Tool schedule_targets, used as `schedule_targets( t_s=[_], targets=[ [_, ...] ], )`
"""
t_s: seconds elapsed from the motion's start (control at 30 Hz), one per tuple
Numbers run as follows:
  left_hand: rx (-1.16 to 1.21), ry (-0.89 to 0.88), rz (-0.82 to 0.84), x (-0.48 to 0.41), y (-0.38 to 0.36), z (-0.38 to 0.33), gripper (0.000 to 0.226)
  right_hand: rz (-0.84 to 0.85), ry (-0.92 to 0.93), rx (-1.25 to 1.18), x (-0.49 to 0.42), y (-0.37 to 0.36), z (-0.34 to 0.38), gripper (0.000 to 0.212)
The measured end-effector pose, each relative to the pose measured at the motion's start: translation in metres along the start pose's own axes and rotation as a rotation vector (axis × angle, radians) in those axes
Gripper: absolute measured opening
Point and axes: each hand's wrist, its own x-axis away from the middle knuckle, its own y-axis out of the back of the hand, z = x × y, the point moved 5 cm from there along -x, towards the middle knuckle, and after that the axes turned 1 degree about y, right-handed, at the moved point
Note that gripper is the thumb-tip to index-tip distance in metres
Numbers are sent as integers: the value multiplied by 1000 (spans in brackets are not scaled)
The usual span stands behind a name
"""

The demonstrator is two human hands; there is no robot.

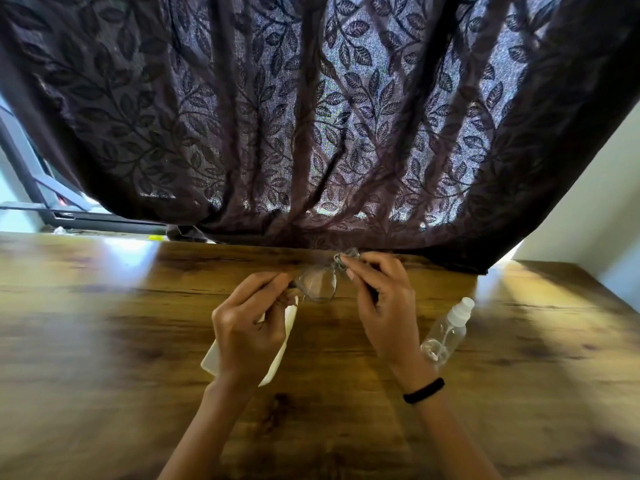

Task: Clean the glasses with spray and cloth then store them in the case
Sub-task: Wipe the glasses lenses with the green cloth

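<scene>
Head view looks down on a wooden table (104,323) with both of the person's hands raised just above it, close to the far edge. The glasses (318,284) hang between the two hands, clear-lensed with a thin frame, tilted so that one lens faces up toward the camera.

The left hand (249,327) has its fingers curled in and pinches the frame at its left end. The right hand (381,306) pinches a small grey cloth (344,259) with thumb and fingertips, and the cloth is bunched around the right side of the glasses, so that lens is mostly hidden. A black band (424,390) sits on the right wrist.

Under the left hand a white case (289,327) lies flat on the table, partly covered by the hand and wrist; I cannot tell whether it is open or closed. Just to the right of the right wrist, a clear spray bottle (445,332) with a white cap lies on its side, cap pointing away from the person.

Behind the table hangs a dark curtain (311,116) with a leaf pattern, its hem brushing the far edge, light glowing through it. A grey window frame (34,188) shows at the left.
</scene>
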Motion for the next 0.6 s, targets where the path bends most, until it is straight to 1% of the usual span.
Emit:
schedule_targets(
  t_s=[0.13,0.27,0.47,0.53,0.6],
  targets=[
    [15,-6,3,-1,0,-2,20,-17,-82,13,-8,4,-16,24],
    [34,-6,-3,0,0,-2,21,-21,-151,-34,-10,7,-26,23],
    [28,-14,-30,0,1,0,16,-39,-131,-175,4,4,-5,24],
    [36,-29,-44,-1,3,-2,11,-42,-113,-199,7,2,2,24],
    [49,-33,-46,-2,3,-4,13,-45,-113,-205,6,2,2,23]
  ],
)
